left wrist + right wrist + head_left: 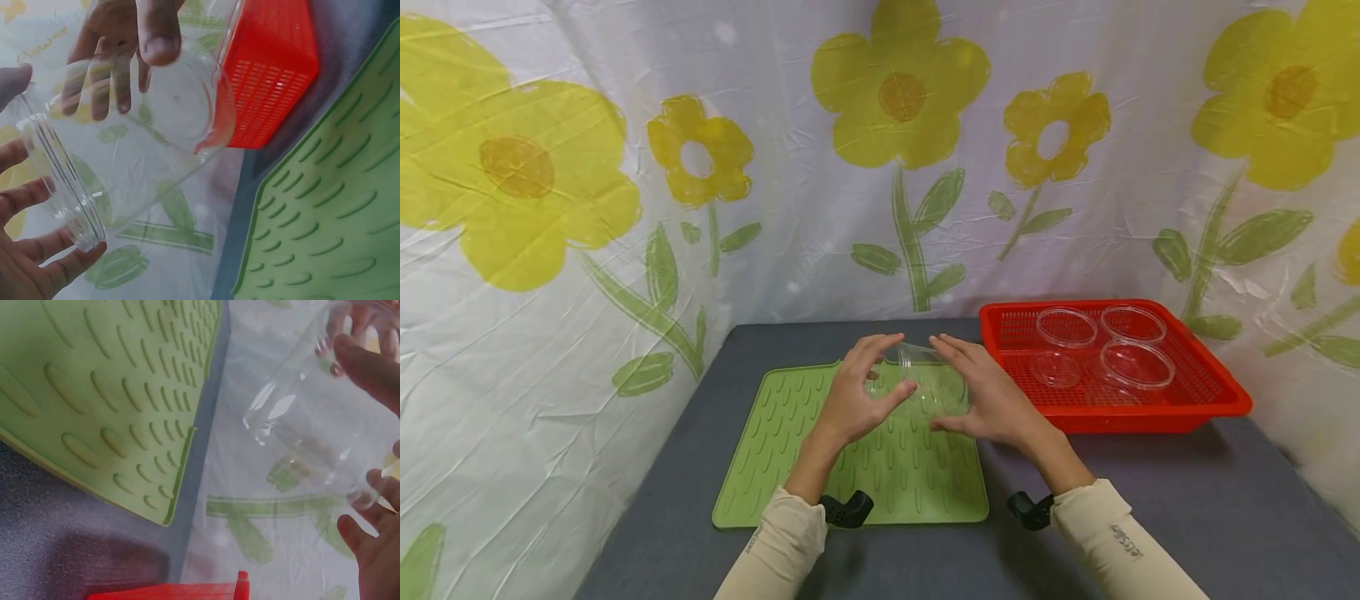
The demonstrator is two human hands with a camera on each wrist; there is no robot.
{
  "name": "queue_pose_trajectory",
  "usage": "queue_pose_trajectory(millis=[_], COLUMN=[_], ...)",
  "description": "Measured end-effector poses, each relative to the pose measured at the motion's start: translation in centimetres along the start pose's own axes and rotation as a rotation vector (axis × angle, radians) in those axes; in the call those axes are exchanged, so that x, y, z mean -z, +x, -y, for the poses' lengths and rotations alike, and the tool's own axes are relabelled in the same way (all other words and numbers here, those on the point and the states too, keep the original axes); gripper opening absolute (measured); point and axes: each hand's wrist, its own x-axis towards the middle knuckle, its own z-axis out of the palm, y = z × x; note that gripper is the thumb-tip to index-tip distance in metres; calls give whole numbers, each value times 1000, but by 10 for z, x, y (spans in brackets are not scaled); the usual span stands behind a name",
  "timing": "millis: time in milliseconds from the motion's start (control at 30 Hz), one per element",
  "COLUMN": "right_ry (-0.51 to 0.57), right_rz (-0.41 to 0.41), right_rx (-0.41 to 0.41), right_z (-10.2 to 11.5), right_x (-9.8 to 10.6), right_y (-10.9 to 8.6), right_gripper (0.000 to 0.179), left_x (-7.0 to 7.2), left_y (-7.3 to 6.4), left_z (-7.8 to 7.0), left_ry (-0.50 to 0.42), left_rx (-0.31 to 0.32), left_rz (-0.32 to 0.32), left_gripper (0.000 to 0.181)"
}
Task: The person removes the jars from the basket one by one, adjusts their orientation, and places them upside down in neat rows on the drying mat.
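Note:
A clear plastic cup (928, 383) is held up on its side above the green mat, its ridged rim toward the left. My left hand (857, 396) grips the cup at the rim, thumb and fingertips spread around the edge. From the other side my right hand (1000, 400) holds the cup's body near its base, thumb on one side and fingers on the other. In the left wrist view the cup (144, 162) shows several rings at its rim; whether a lid or second piece sits there I cannot tell. The right wrist view shows its transparent wall (300, 419).
A green ridged mat (760, 475) lies on the dark grey table (655, 533). To the right, a red perforated basket (1213, 404) holds three clear cups (1138, 367) standing with wide rims up. A flower-printed curtain (790, 217) hangs behind the table.

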Motion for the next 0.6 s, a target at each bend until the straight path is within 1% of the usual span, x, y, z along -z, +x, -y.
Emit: queue_pose_trajectory(millis=[167,300,400,467,600], right_ry=[177,372,489,533,579], right_rz=[-31,-54,-73,-78,-65], right_rx=[-78,-150,-179,-194,-207], right_z=[-2,-1,-1,-1,-2], right_x=[2,1,1,2,3], right_y=[-2,-5,-5,-5,-4], right_gripper=[111,107,104,103,102], left_x=[0,-1,-2,-2,-2], left_y=[-3,-9,-13,-15,-16], left_z=[7,15,20,21,24], left_ry=[-110,-192,-242,-276,-354], left_rx=[32,24,18,24,25], left_rz=[-59,-126,-166,-181,-189], left_gripper=[59,56,55,54,52])
